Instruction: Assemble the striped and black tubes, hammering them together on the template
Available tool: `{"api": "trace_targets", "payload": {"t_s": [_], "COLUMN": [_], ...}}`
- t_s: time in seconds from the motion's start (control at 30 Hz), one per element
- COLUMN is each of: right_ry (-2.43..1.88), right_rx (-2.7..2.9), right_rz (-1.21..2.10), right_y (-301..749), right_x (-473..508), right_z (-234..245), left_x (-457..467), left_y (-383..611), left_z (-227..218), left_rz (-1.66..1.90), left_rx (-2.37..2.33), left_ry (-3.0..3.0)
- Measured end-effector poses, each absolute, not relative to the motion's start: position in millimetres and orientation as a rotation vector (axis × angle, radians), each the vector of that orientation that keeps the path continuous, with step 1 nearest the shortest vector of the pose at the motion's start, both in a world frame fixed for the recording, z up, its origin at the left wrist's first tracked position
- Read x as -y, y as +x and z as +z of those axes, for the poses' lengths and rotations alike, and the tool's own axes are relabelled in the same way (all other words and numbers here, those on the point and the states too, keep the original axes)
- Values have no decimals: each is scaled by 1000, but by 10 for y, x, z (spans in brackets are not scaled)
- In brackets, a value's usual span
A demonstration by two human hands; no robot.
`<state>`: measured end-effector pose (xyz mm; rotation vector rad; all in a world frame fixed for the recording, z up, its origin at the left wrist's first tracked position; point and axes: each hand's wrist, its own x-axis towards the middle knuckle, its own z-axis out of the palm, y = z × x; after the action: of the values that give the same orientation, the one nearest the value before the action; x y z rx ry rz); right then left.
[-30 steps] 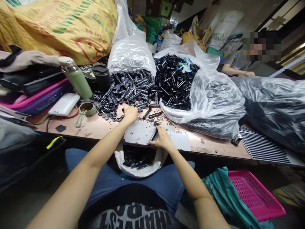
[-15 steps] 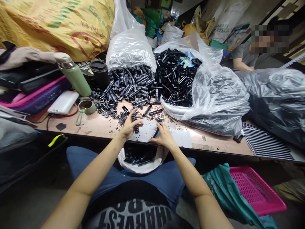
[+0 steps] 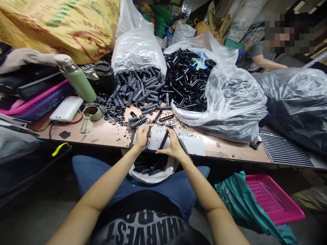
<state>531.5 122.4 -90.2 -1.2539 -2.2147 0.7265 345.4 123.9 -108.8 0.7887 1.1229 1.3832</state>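
My left hand is closed round a black-and-white ribbed roller, which its fingers partly cover, at the front edge of the bench. Beside it my right hand spans a smooth black tube lengthwise, thumb by the lower end and fingertips by the upper. A slim tool with a dark handle and a metal shaft slants along the right side of that hand; its kind is unclear. Under both hands lie pale sheets. Just beyond are loose ribbed rollers and black tubes.
Behind are a heap of ribbed rollers and a plastic bag of black parts. A green flask, white power bank and small cup stand left. A white sack hangs below the edge. Someone's arm shows at right.
My left hand has turned and closed further round the ribbed roller, which stood upright between spread fingers. The slim tool now shows beside my right hand. The other person's arm has stretched right.
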Motion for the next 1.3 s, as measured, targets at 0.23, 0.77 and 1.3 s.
{"api": "trace_targets", "payload": {"t_s": [0.23,0.77,1.3], "right_ry": [-877,-952,-2178], "right_rx": [2272,2214,1962], "right_rz": [759,831,194], "right_y": [5085,5015,5841], "right_x": [-1157,-1109,-1185], "right_z": [-613,-718,-977], "left_x": [-1107,-1116,-1077], "left_y": [3575,3663,3492], "left_z": [-740,-658,-1306], "left_rz": [1266,1090,663], "left_rx": [-1054,-1078,-1561], "left_ry": [600,483,2507]}}
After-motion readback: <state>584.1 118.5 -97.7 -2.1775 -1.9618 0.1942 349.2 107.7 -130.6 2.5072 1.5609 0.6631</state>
